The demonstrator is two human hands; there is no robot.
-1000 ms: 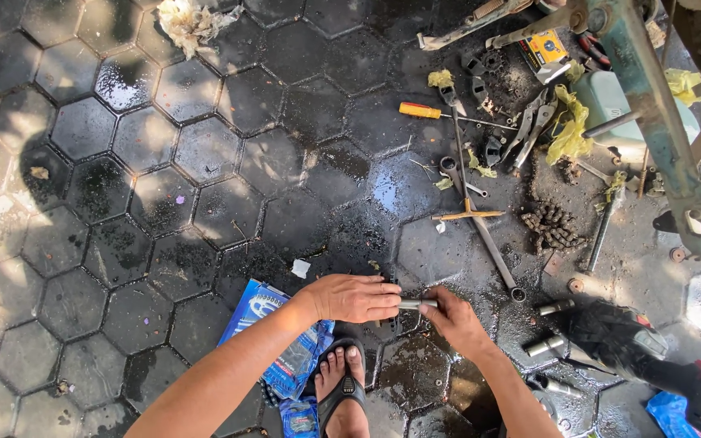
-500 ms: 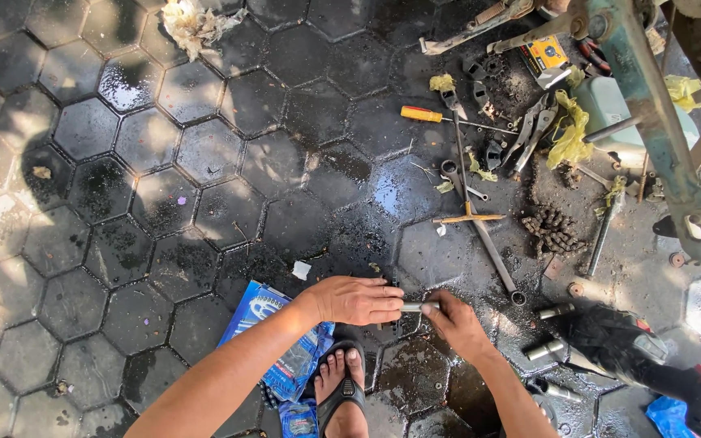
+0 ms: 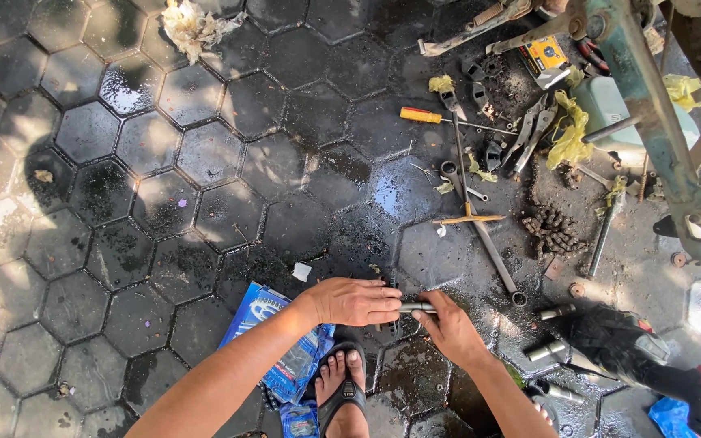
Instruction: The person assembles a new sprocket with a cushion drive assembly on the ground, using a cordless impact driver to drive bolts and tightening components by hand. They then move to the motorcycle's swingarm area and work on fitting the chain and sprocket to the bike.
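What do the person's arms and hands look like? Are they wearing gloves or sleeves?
No gloves and no sleeves in view. Both forearms are bare right down to the picture's bottom edge. The left hand and the right hand are bare too, with dark greasy smudges on the fingers. No watch, ring or bracelet shows. Below the hands, one foot wears a black flip-flop.

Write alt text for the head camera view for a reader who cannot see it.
Seen from above, the left hand and right hand together grip a small metal rod over wet, oily hexagonal paving. A sandalled foot and a blue package lie below; wrenches, a yellow-handled screwdriver and a greasy chain are scattered at upper right.
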